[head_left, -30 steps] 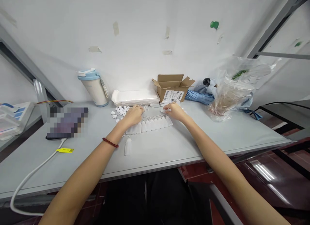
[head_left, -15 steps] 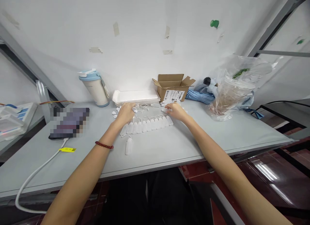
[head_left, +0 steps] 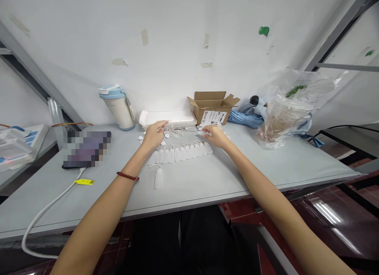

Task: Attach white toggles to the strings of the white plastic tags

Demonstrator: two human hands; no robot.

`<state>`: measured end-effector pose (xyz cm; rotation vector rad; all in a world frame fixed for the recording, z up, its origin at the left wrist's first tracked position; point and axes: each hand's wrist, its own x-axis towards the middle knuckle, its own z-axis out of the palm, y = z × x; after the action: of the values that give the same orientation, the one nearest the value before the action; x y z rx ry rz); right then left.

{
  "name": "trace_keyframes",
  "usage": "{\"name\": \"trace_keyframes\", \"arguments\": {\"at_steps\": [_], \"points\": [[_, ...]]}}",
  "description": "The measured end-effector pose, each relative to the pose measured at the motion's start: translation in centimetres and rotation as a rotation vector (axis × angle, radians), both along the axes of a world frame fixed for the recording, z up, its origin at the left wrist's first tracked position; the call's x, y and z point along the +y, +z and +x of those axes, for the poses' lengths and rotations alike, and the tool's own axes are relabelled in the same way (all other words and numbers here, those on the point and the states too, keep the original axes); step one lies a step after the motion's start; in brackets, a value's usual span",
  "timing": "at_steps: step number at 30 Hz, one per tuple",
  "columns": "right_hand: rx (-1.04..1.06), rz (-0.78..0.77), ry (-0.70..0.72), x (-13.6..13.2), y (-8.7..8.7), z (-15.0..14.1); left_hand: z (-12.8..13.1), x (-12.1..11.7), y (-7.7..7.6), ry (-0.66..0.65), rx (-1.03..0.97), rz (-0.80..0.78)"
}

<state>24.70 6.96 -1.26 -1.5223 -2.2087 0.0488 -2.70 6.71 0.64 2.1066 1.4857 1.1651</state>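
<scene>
A row of several small white tags (head_left: 180, 153) with strings lies on the grey table (head_left: 207, 180). One more white tag (head_left: 158, 178) lies apart, nearer to me. My left hand (head_left: 154, 135) reaches over a scatter of small white pieces (head_left: 142, 138) beside the flat white tray stack (head_left: 168, 118), fingers curled over them; what it holds is hidden. My right hand (head_left: 214, 134) rests behind the row's right end, fingers pinched on a small white piece (head_left: 204, 129) near the open cardboard box (head_left: 211, 107).
A blue-lidded white jug (head_left: 118, 107) stands at the back left. A dark pixelated device (head_left: 85, 148) with a white cable (head_left: 50, 210) and yellow label lies left. A blue folded umbrella (head_left: 245, 118) and clear plastic bag (head_left: 284, 113) sit at the back right. The table's front edge is near me.
My left hand has moved left and farther back, from the row of tags to the loose white pieces by the tray stack. My right hand has stayed nearly in place.
</scene>
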Motion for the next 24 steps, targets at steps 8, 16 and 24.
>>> {"name": "trace_keyframes", "arguments": {"at_steps": [8, 16, 24], "points": [[0.044, 0.017, 0.026, 0.0, -0.2, -0.1, -0.2, 0.6, -0.6, 0.000, 0.096, -0.058], [0.103, 0.039, 0.005, -0.6, 0.5, -0.5, 0.4, -0.1, -0.4, -0.064, 0.018, 0.056], [0.544, -0.114, 0.125, -2.4, 1.4, -3.0, 1.3, -1.4, 0.3, -0.155, 0.339, 0.203]]}}
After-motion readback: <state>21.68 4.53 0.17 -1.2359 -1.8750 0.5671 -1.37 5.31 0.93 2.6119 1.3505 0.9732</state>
